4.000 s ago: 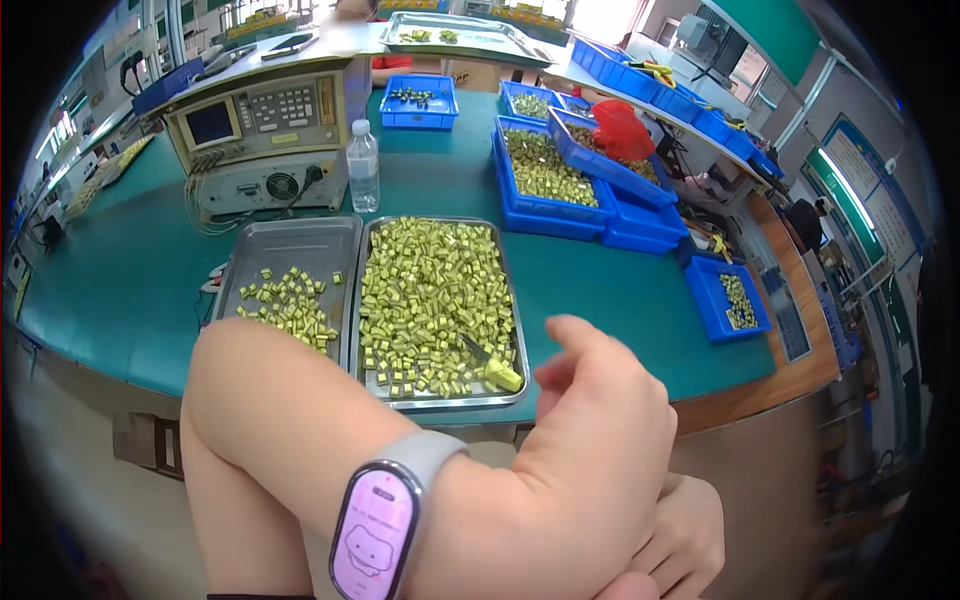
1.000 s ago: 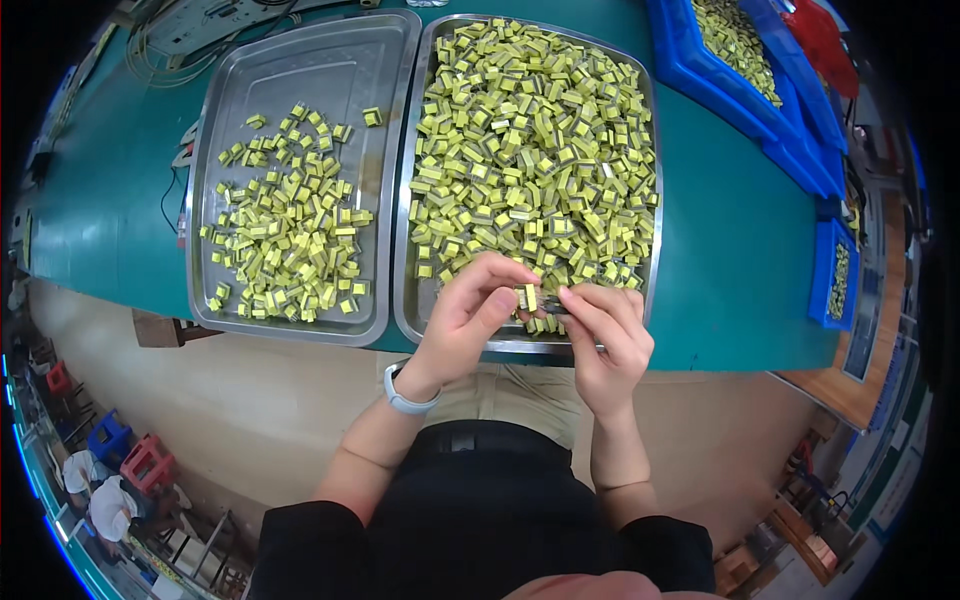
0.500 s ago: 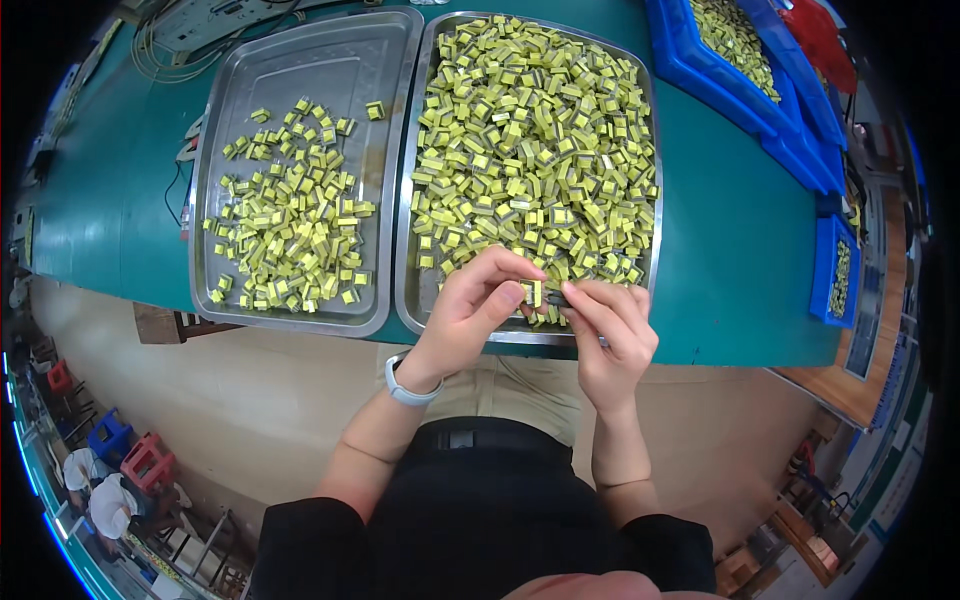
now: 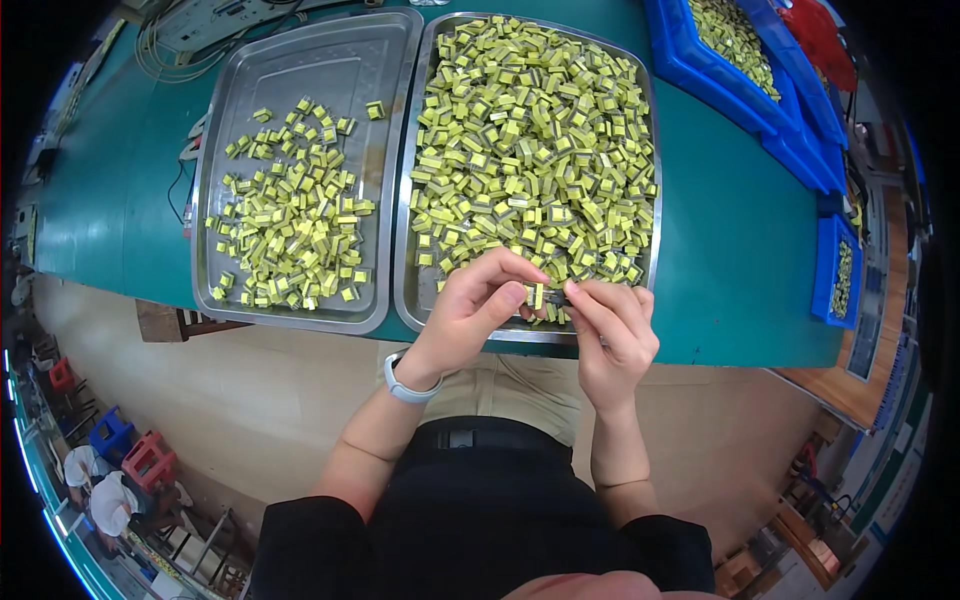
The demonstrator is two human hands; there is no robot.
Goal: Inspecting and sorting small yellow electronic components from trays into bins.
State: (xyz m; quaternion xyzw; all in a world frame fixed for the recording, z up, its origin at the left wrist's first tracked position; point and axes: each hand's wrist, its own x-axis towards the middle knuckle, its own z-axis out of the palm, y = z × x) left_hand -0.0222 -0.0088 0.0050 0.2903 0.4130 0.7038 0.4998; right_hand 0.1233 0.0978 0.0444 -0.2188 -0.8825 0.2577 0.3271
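Observation:
Above the near edge of the right metal tray (image 4: 404, 270), my left hand (image 4: 472, 308) pinches one small yellow-taped transformer (image 4: 537, 297) between thumb and forefinger. My right hand (image 4: 617, 335) is closed just to the right of it, fingertips around a small dark, thin piece (image 4: 556, 297) that meets the transformer's side. Whether that is a tool or a part of the transformer I cannot tell. Many similar yellow transformers (image 4: 530, 130) fill the tray beneath my hands.
A second metal tray (image 4: 385, 200) stands at left, with a looser pile of yellow transformers (image 4: 290, 230). Blue bins (image 4: 715, 95) of parts sit at the far right, a small blue box (image 4: 822, 265) nearer. Cables (image 4: 165, 65) lie at the far left of the green table (image 4: 735, 250).
The transformer has turned slightly in my left fingers. Both hands keep nearly the same place, and the trays have not moved.

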